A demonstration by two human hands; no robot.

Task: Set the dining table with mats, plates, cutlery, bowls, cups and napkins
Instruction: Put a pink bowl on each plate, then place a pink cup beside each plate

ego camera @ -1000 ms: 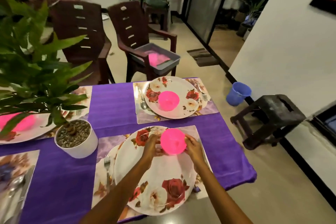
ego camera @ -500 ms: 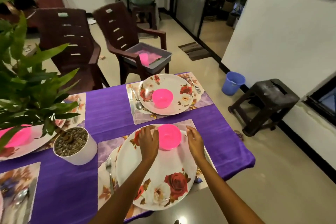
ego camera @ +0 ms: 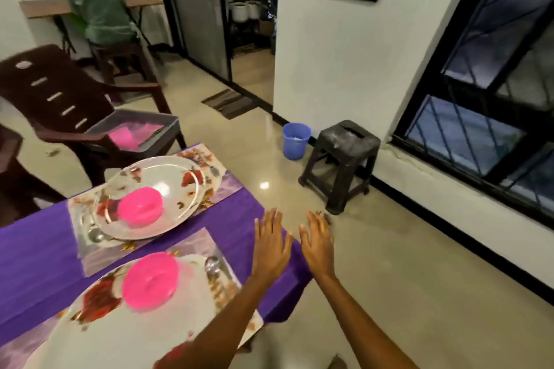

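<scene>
Head view | left hand (ego camera: 271, 244), right hand (ego camera: 317, 244): fingers spread, nothing held | risk: near plate (ego camera: 126, 326) overhanging table edge, easily knocked

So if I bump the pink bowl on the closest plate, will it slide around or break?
The pink bowl looks like thin plastic, so it is probably light and unlikely to break. It sits on a glossy flowered plate, so a bump would likely make it slide rather than tip, since it looks low and wide. Neither hand touches it now.
</scene>
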